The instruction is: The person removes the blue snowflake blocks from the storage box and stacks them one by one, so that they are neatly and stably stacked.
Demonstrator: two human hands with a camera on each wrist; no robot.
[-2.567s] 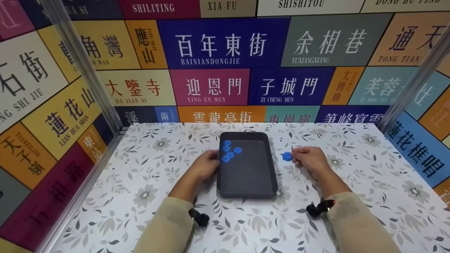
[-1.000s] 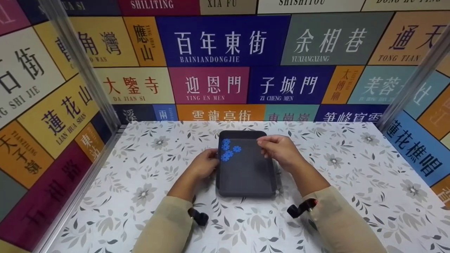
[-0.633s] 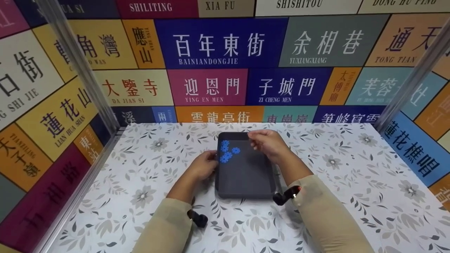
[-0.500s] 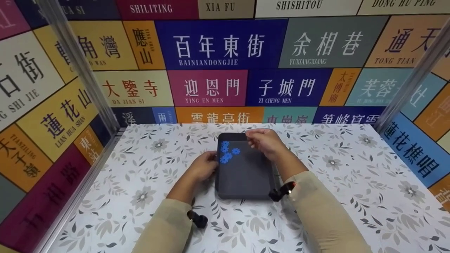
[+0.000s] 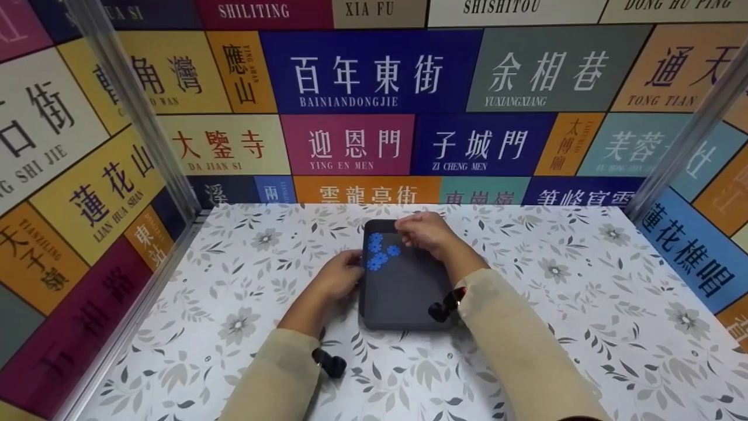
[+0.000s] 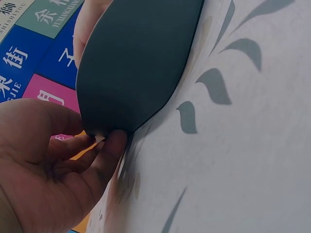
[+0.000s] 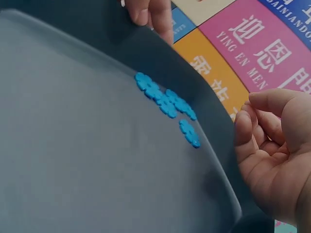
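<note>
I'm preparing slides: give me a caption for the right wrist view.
Blue flower-shaped pieces in a dark tray, left hand touching it, right hand curled nearby.

"First item?"

"Left arm [image 5: 277, 365]: sleeved, reaching forward and inward, with left wrist [image 5: 318, 295] bare. Left hand [image 5: 340, 275]: the nearer to the body of the two; left fingers [image 6: 102, 170] bent in a pinching hold."

"Second item?"

"Right arm [image 5: 520, 339]: sleeved, slanting forward and leftward. Right hand [image 5: 426, 234]: farther forward; right fingers [image 7: 244, 128] curled, right thumb [image 7: 279, 102] drawn to their tips."

"Between those tips?"

"Cannot be made out."
</note>
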